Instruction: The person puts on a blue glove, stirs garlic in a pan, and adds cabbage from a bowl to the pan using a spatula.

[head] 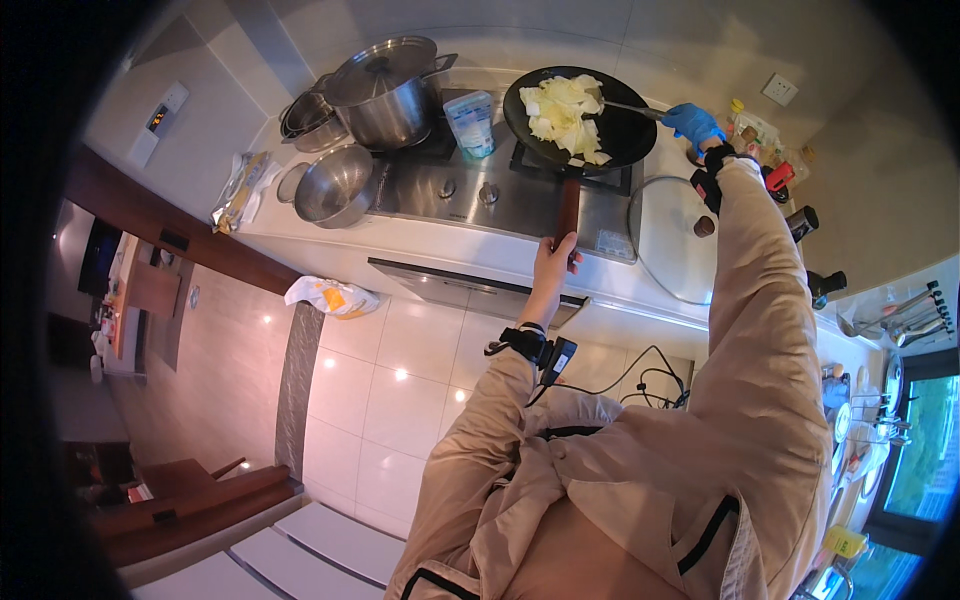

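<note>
A dark wok (634, 142) rests on the right burner of a steel gas stove (465, 206). Pale cabbage leaves (559, 112) lie heaped in its left half. My left hand (556, 253), bare, is wrapped around the wok's brown handle (568, 206). In a blue glove, my right hand (691, 125) grips a metal spatula (634, 109) that reaches over the wok's right rim. The spatula's far end is among the leaves and partly hidden by them.
Left of the wok stand a blue-and-white pouch (472, 127), a lidded steel stockpot (386, 97) and a steel colander (335, 186). A glass lid (666, 240) lies on the right counter. Bottles (750, 139) crowd the wall beside my right arm. A cable (652, 375) hangs below the counter.
</note>
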A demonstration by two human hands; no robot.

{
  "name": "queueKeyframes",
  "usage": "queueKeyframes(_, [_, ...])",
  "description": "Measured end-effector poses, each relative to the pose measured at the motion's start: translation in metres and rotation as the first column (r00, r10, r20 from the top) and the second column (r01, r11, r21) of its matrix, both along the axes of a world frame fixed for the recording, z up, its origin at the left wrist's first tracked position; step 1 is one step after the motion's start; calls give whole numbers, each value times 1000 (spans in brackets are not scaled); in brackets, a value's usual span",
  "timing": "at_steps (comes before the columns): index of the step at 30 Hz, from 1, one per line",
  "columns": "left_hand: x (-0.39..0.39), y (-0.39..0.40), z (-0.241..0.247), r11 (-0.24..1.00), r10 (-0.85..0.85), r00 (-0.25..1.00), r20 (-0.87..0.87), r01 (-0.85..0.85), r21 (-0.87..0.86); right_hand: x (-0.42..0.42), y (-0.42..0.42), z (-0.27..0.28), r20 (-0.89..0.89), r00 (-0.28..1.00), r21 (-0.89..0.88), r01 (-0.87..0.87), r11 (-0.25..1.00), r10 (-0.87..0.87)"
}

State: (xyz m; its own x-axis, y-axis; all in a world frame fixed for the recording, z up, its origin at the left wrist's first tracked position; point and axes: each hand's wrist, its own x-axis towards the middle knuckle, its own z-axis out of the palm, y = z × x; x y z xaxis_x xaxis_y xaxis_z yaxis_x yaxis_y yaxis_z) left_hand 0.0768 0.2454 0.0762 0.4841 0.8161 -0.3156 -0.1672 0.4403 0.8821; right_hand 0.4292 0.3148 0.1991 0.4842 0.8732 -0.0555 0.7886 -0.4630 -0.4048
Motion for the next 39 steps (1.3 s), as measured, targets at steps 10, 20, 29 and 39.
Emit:
queueKeyframes(10, [-2, -3, 3, 1000, -3, 1000, -8, 4, 18, -49, -38, 13, 483, 840, 157, -362, 919, 248])
queueKeyframes(20, [-2, 0, -2, 1000, 19, 999, 36, -18, -15, -91, -102, 92, 823, 447, -48, -560, 827, 350])
queueKeyframes(29, [2, -1, -4, 1000, 11, 1000, 22, -11, 0, -72, -110, 120, 766, 594, -24, -354, 935, 245])
queueKeyframes(39, [4, -3, -4, 1000, 8, 1000, 23, -9, 12, -111, -79, 190, 504, 724, -307, -359, 881, 471])
